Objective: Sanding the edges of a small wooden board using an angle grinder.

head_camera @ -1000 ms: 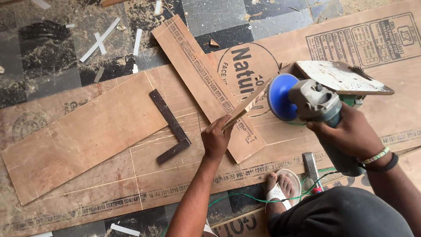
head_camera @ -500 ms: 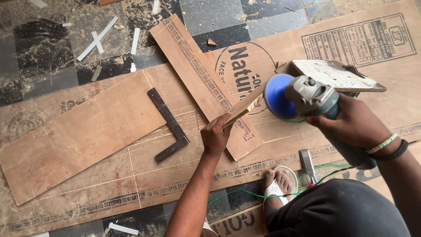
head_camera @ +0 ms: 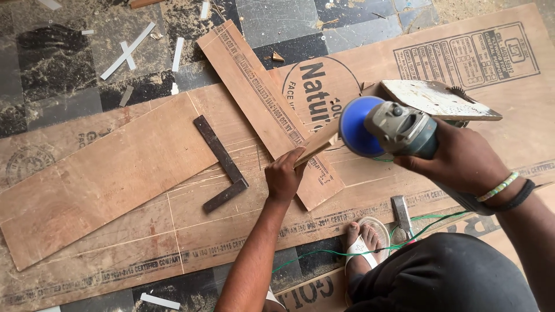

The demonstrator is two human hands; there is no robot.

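Our left hand point(head_camera: 284, 176) pinches 1 thin wood strip point(head_camera: 317, 145) at its near end, over the plywood sheet point(head_camera: 173, 231) on the floor. Right hand point(head_camera: 462, 159) is wrapped round the power saw point(head_camera: 399, 124). Strip looks light, stiff & splintery; saw probably heavy, so grip its body.

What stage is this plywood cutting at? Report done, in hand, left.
Done: pale scored lines cross the large brown plywood sheet.
In hand: left hand holds a thin wooden strip; right hand lifts the blue-and-grey circular saw.
Left: no cut visible in the strip.
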